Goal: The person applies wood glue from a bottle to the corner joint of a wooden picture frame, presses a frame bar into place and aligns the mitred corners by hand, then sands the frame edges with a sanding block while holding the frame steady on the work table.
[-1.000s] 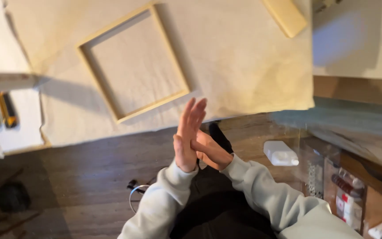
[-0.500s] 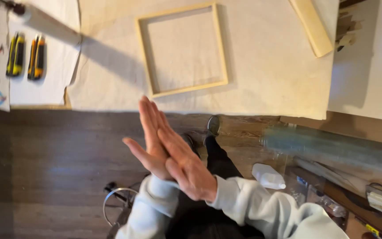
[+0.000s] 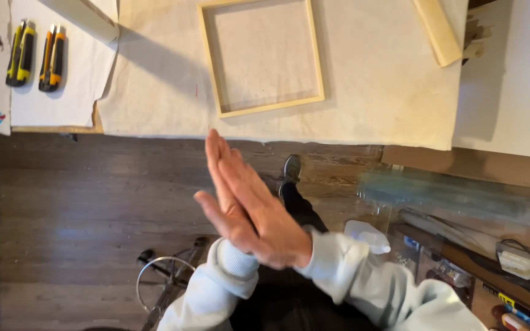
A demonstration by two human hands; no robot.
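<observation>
Head view: both hands pressed palm to palm, fingers straight and together, held over the dark wood floor in front of the person's body. Right hand [image 3: 265, 214] lies on top toward the camera; left hand [image 3: 216, 205] is behind it, thumb sticking out to the left. Both flat open, gripping nothing, touching only each other.

Nearest thing on the surface: square wooden frame [image 3: 262, 58], lying flat on the cream cloth [image 3: 369, 92], well apart from the hands, beyond the cloth's near edge. Frame looks light and stiff, thin bare-wood bars, empty middle; corner joints likely the weak spot. Best hold is probably mid-bar on two opposite sides, not at a corner. Cloth under it is soft and would likely drag if the frame is slid.

Also there: a loose wooden bar [image 3: 437, 30] at top right on the cloth, two yellow-black utility knives [image 3: 35, 54] side by side on white paper [image 3: 75, 73] at left. Dark shoe [image 3: 291, 168] on the floor below the cloth edge.
</observation>
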